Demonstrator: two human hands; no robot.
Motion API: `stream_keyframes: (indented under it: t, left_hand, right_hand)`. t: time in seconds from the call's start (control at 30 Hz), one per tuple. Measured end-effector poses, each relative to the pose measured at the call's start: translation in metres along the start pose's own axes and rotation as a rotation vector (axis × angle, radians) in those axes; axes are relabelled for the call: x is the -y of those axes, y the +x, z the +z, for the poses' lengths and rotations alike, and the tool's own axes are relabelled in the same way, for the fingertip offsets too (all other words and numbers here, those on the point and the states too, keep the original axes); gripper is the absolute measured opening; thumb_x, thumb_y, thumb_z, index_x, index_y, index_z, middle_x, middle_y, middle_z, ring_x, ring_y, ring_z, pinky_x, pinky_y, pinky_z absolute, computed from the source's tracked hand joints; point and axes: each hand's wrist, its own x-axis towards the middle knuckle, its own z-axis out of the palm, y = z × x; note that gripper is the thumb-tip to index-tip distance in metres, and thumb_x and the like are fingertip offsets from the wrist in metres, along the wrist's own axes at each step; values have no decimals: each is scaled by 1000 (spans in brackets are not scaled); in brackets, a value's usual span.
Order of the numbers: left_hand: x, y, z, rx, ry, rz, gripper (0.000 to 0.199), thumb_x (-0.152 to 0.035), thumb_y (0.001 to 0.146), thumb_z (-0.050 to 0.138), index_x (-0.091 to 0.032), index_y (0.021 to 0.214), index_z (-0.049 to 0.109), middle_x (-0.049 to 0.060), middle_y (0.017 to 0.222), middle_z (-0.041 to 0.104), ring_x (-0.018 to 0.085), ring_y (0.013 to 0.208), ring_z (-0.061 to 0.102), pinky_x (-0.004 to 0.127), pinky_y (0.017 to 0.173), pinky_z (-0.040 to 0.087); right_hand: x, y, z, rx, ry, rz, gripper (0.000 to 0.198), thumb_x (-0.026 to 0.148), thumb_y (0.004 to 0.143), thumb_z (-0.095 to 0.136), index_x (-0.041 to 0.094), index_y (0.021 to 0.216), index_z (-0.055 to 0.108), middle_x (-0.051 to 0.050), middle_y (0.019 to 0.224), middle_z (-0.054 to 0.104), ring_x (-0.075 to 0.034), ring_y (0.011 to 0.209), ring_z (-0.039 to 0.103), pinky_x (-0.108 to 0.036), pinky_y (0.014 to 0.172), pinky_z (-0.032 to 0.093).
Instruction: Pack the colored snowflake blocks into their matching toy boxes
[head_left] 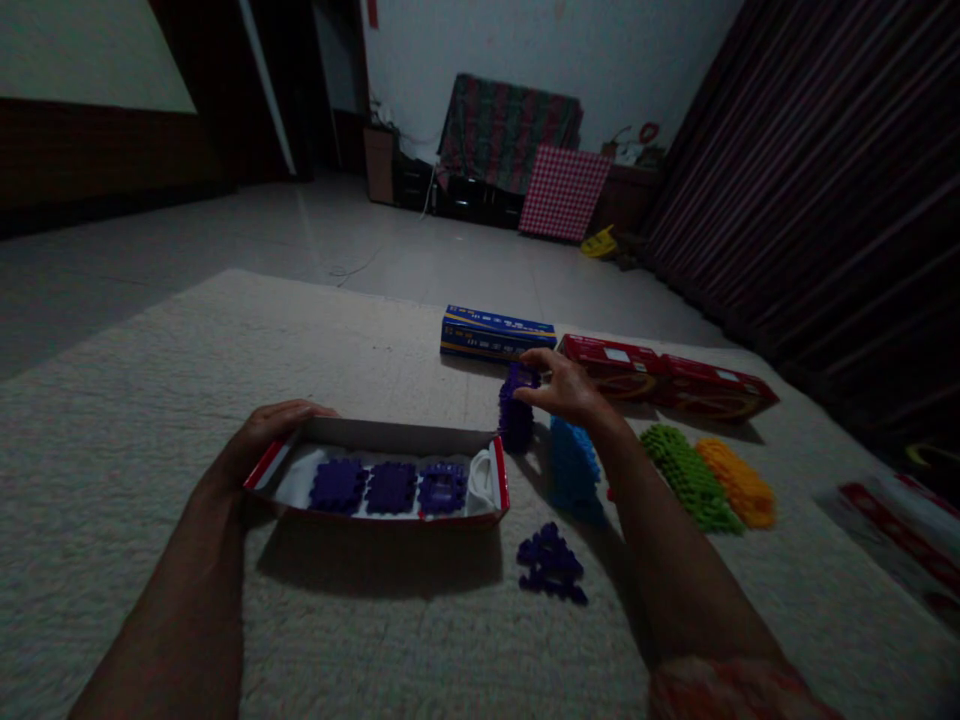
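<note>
My left hand is closed round the left end of an open red and white cardboard box, tilted toward me. Inside sit three purple interlocking tiles, among them a flat one and one with a square opening, plus a coiled white cord at the right end. To the right of the box, my right hand grips the top of a stack of purple tiles. Loose purple triangular pieces lie on the carpet nearer me. A blue stack stands beside my right forearm, partly covered by it.
Behind my right hand are a blue box and two red boxes. Green tiles and orange tiles lie on the right of the cream carpet. A red and white package rests at the far right.
</note>
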Motion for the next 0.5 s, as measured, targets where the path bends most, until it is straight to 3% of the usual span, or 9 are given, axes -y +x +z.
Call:
stream_keyframes:
  t: [0.17, 0.3, 0.4, 0.5]
  left_hand:
    - [6, 4, -3, 43, -97, -1, 29, -44, 76, 81, -16, 85, 82, 7, 83, 77, 22, 74, 69, 30, 70, 55]
    - [2, 1, 1, 40, -120, -1, 25, -42, 72, 81, -18, 79, 82, 7, 76, 75, 21, 68, 66, 31, 64, 54]
    - [-1, -1, 4, 24, -116, -8, 27, -43, 70, 80, -18, 78, 81, 7, 76, 74, 22, 68, 66, 32, 64, 53]
    - [-1, -1, 3, 4, -67, 7, 30, -47, 67, 79, -19, 77, 80, 8, 79, 75, 24, 71, 67, 33, 67, 54]
  right_hand:
    - [58, -43, -10, -53, 30, -297, 39, 31, 80, 79, 21, 115, 66, -11, 118, 70, -29, 108, 67, -47, 93, 55]
    - [99, -69, -6, 58, 72, -483, 34, 32, 84, 79, 19, 112, 65, -11, 113, 70, -27, 105, 66, -43, 91, 54]
    - [115, -76, 3, 225, 76, -499, 35, 30, 85, 80, 18, 113, 64, -12, 111, 69, -25, 103, 66, -39, 89, 54]
    - [123, -75, 13, 358, 13, -414, 37, 25, 83, 80, 17, 116, 64, -12, 115, 68, -26, 106, 66, -39, 91, 53]
